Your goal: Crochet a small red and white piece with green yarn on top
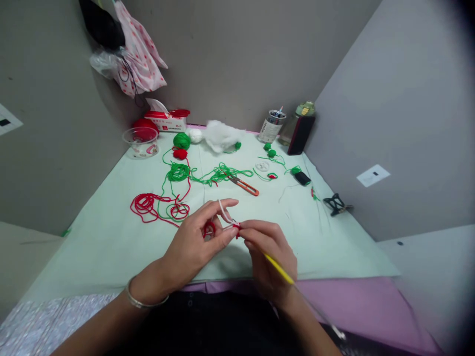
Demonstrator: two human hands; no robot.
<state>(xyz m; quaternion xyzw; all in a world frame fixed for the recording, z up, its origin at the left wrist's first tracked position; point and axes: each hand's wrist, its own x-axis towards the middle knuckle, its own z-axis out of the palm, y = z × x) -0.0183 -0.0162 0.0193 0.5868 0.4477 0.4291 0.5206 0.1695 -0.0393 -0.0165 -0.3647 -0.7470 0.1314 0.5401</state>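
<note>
Above the bench (334, 247), our left hand (193, 232) pinches the small red piece (236, 230) and tensions white yarn (224, 211); our right-hand fingers (265, 240) grip the yellow-handled hook (277, 268). Red section formed; white strand uncut; remaining work indeterminable.

There's room to slide over the pale cloth (345, 247) on the right. Snips (248, 187) and green yarn (178, 172) block the middle, red yarn (143, 201) the left, a yellow stick (279, 268) the lower right.

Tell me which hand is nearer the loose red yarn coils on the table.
Left. The left hand is just right of the loose red yarn coils; the right hand is farther right, beyond the left hand.
</note>
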